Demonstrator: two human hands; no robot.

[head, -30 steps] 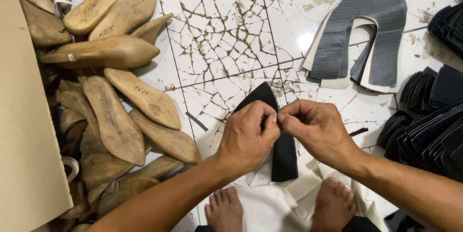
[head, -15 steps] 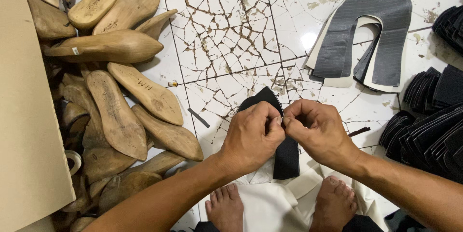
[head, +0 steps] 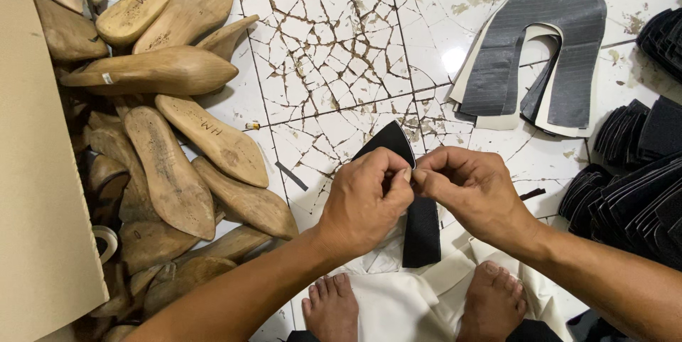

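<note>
We pinch the black shoe-upper piece (head: 420, 223) at its edge with both hands: left hand (head: 366, 200) and right hand (head: 472, 193) closed on it, fingertips meeting, above our bare feet (head: 332, 310). It looks thin, light and flexible, so the edge seems the best grip. Wooden shoe lasts (head: 170, 171) lie left, grey U-shaped cutouts (head: 533, 58) and black stacks (head: 632, 200) right, all apart from our hands.

black strip (head: 422, 232) — grey pinstriped cutouts (head: 511, 65) — tan wooden lasts (head: 170, 171)
</note>
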